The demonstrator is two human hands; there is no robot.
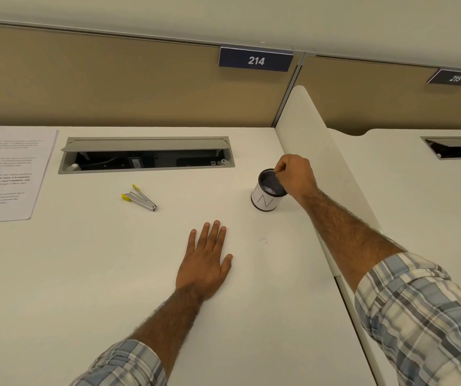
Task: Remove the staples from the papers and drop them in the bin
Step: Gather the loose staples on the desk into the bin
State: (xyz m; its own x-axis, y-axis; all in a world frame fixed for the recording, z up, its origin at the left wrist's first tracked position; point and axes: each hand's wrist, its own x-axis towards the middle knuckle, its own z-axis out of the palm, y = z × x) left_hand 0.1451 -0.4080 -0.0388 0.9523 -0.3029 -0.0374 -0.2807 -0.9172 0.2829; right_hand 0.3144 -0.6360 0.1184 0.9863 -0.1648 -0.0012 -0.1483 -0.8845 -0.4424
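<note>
White desk [90,274] fills the view, smooth and pale, backed by a tan partition panel [112,79] carrying a dark blue plate reading 214 [255,60]; a second plate, 215 [455,78], sits over the neighbouring desk past a white divider [307,118]. Set into the desktop, a grey cable tray [147,155] stands with its flap raised, dark inside. Over at the far left edge, the printed papers [6,174] lie flat. Staple remover [140,198], metal with yellow tips, lies alone on the desk between papers and bin, touched by nobody. Right hand [296,174] is poised over the rim of the small mesh bin [267,194], fingertips pinched together above its mouth; whether a staple sits in that pinch is too small to tell. Left hand [205,260] is pressed flat on the desk, fingers spread, holding nothing. A few tiny specks [262,240] lie on the surface just right of it. Plaid sleeves [424,316] on both arms.
</note>
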